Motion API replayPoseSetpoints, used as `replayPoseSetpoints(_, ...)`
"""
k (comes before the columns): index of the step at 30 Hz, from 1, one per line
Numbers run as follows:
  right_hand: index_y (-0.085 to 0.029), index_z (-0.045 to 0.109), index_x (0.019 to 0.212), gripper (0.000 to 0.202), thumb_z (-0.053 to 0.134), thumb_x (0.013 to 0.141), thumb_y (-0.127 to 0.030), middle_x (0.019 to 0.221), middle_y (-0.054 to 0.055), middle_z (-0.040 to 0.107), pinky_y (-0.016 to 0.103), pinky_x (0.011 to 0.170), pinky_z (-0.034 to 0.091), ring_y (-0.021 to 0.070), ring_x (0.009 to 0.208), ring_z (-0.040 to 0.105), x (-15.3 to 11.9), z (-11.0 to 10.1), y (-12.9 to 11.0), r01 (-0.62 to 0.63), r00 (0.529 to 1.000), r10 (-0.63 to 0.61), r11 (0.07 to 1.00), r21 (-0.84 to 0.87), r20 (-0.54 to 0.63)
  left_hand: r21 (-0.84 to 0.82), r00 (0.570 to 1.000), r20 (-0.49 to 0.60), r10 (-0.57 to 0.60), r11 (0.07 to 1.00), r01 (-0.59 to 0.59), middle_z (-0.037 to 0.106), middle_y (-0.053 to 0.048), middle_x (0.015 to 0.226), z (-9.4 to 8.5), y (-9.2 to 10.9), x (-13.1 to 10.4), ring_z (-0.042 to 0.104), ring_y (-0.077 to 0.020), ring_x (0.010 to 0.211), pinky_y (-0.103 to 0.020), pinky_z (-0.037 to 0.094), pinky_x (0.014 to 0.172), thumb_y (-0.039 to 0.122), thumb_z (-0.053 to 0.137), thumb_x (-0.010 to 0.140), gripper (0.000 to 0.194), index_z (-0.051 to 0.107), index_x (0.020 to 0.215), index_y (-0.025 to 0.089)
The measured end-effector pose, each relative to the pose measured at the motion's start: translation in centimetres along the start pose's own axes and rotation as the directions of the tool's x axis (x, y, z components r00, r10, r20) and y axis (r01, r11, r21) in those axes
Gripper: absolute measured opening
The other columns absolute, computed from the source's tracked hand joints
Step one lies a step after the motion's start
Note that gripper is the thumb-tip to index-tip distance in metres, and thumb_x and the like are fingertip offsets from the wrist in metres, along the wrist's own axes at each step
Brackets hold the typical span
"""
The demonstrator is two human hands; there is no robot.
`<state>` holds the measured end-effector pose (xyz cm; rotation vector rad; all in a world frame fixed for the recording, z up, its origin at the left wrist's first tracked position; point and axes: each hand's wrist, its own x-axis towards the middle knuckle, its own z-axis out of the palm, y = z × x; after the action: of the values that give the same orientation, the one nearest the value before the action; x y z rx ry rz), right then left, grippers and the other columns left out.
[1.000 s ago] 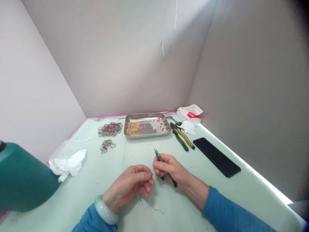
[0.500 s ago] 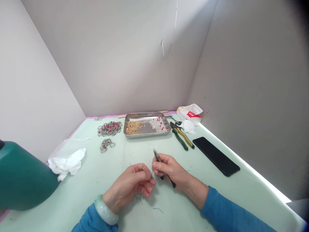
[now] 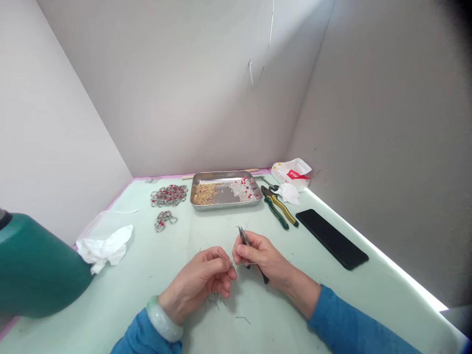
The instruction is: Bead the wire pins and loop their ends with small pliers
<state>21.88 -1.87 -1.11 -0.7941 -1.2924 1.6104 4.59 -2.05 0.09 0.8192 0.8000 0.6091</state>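
My left hand (image 3: 204, 275) pinches a thin metal wire (image 3: 220, 255) between thumb and forefinger. Close beside it, my right hand (image 3: 261, 255) is wrapped round small pliers (image 3: 243, 236), their jaws pointing up and away and their dark handles below the palm. The thumb and forefinger of that hand also meet near the wire between the hands; whether they touch it is too fine to tell. Several short wire pieces (image 3: 212, 301) lie partly hidden under my left hand, and one bent piece (image 3: 243, 318) lies nearer me.
A metal tray (image 3: 227, 207) holds gold and clear-red beads. Left of it are two beaded chain piles (image 3: 169, 195). Green-yellow pliers (image 3: 280, 209), a black phone-like slab (image 3: 332, 240) and a tissue pack (image 3: 291, 172) stand right. A green container (image 3: 40, 268) and crumpled tissue (image 3: 105, 248) are left.
The pliers' tips have shifted slightly to the right, and their jaws now look a little apart. Both hands keep nearly the same hold; the whole view has moved slightly.
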Motion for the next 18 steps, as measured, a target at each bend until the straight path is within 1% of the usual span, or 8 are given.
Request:
replayPoseSetpoints(8, -0.016, 0.053, 0.077, 0.013, 0.057, 0.082, -0.027, 0.069, 0.001, 0.057, 0.024, 0.058, 0.03, 0.0094, 0.059, 0.039, 0.09, -0.3, 0.31, -0.013, 1.0, 0.013, 1.0, -0.019, 0.002, 0.0, 1.0, -0.005, -0.031, 1.0, 0.031, 0.064, -0.003, 0.065, -0.12, 0.06, 0.0, 0.056, -0.0079, 0.044, -0.02, 0.049, 0.046, 0.013, 0.057, 0.074, 0.001, 0.057, 0.075, 0.013)
replayPoseSetpoints(16, -0.015, 0.054, 0.076, 0.015, 0.059, 0.081, -0.029, 0.068, 0.0, 0.057, 0.024, 0.058, 0.031, 0.009, 0.058, 0.039, 0.08, -0.2, 0.12, -0.018, 1.0, 0.018, 0.999, -0.043, 0.013, 0.08, 0.997, -0.018, -0.078, 0.994, 0.079, 0.065, -0.005, 0.066, -0.45, 0.12, -0.18, 0.057, -0.0088, 0.046, -0.018, 0.048, 0.043, 0.018, 0.064, 0.071, 0.008, 0.059, 0.071, 0.011)
replayPoseSetpoints(18, -0.016, 0.054, 0.076, 0.017, 0.06, 0.08, -0.03, 0.067, 0.0, 0.057, 0.024, 0.058, 0.032, 0.0092, 0.058, 0.04, 0.1, -0.12, 0.1, -0.025, 1.0, 0.025, 0.999, -0.038, 0.017, 0.082, 0.998, -0.01, -0.07, 0.994, 0.07, 0.064, -0.005, 0.064, -0.45, 0.14, -0.18, 0.056, -0.0087, 0.045, -0.018, 0.047, 0.043, 0.018, 0.065, 0.07, 0.009, 0.059, 0.071, 0.011)
